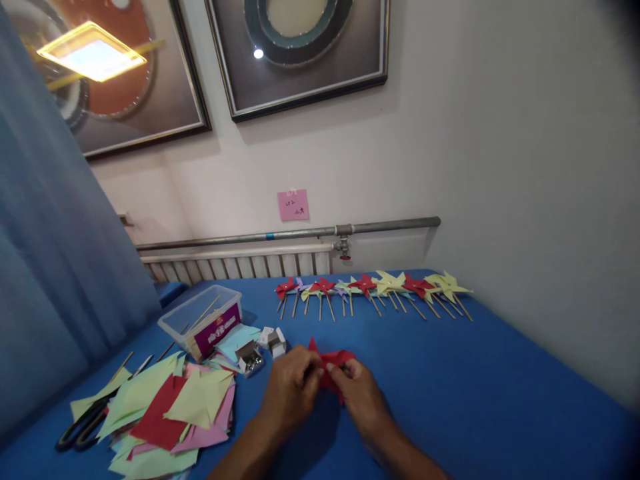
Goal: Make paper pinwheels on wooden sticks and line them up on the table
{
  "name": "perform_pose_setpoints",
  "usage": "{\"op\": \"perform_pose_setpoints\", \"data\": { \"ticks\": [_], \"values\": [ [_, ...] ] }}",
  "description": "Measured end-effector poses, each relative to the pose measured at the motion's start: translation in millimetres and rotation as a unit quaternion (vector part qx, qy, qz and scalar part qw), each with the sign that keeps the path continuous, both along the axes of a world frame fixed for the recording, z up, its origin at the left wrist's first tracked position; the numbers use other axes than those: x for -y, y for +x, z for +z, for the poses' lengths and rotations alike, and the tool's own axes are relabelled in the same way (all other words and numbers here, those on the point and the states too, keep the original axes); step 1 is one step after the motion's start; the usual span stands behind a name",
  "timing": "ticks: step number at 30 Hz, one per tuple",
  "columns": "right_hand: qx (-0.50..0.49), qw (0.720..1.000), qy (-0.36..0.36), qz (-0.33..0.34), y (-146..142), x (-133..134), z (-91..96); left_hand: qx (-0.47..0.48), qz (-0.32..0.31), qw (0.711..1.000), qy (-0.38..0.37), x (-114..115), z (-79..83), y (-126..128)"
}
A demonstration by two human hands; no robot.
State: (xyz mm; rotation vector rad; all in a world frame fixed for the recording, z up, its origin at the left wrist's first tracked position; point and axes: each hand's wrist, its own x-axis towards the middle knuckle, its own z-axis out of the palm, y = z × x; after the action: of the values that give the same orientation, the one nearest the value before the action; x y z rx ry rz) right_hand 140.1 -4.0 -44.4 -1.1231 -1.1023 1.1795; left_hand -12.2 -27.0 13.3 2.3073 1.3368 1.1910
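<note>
Both hands meet at the middle of the blue table and grip one red paper pinwheel (341, 357), its pointed blades showing above and below my fingers. My left hand (294, 380) pinches its left side, the fingers curled in. On the right side, my right hand (361, 393) presses the paper near its centre with the thumb. The pinwheel's middle is partly covered by my fingertips, and no stick can be seen on it. Just left of my hands lie an open small box of metal pins (251, 360) and a white small box (273, 341).
A pile of coloured paper sheets (165, 413) lies at the left with black-handled scissors (87, 421). Behind it stands a clear plastic box (173, 328) holding sticks. Several finished pinwheels (390, 283) on sticks line the table's back edge, below a pipe (390, 226).
</note>
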Motion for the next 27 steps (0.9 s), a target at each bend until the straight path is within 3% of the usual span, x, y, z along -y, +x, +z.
{"op": "perform_pose_setpoints", "data": {
  "ticks": [7,15,21,24,27],
  "values": [
    [-0.011,0.999,-0.032,0.005,2.1,0.9,5.7,-0.052,-0.025,0.997,0.058,-6.3,-16.0,4.2],
    [-0.041,0.999,-0.034,0.007,1.5,0.0,6.3,-0.010,-0.105,0.994,-0.003,-5.2,-10.9,3.8],
    [-0.046,0.998,-0.042,-0.002,-0.2,0.3,5.6,0.041,0.010,0.999,-0.031,-5.8,-2.6,-4.2],
    [-0.044,0.998,-0.033,-0.006,-0.9,1.0,4.5,0.110,0.042,0.988,-0.098,-8.5,0.9,-6.8],
    [-0.040,0.999,-0.027,0.002,-1.5,2.1,5.2,0.153,0.030,0.971,-0.182,-11.1,-1.7,-7.0]
  ]
}}
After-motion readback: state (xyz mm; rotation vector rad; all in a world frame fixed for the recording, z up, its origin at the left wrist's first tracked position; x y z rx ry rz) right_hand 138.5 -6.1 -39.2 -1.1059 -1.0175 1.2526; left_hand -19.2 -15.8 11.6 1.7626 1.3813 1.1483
